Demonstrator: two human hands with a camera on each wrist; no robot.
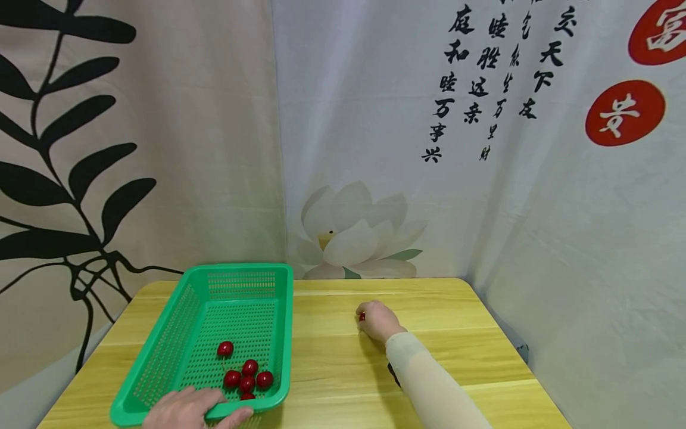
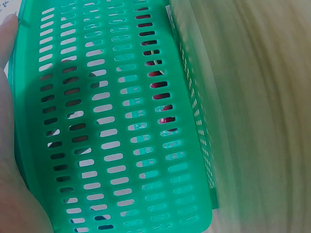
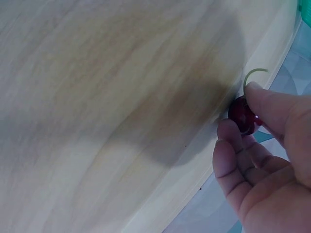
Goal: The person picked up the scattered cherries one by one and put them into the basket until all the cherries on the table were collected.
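My right hand [image 1: 379,322] pinches a dark red cherry [image 3: 243,115] between thumb and fingers, over the right half of the table. The cherry's curved green stem [image 3: 253,74] sticks up past the thumb in the right wrist view. At the near edge of a green plastic basket [image 1: 284,333], my left hand [image 1: 187,408] grips the rim, with the thumb apart from the other fingers. Several cherries [image 1: 247,384] lie grouped inside the basket, close to that near wall. In the left wrist view, bits of red cherry show through the slots of the basket wall [image 2: 109,111].
The basket stands on the left part of a light wooden table [image 1: 332,363]. Behind the table hangs a pale cloth [image 1: 364,119] printed with a lotus, writing and dark leaves. Another stretch of cloth [image 1: 605,250] runs along the right side.
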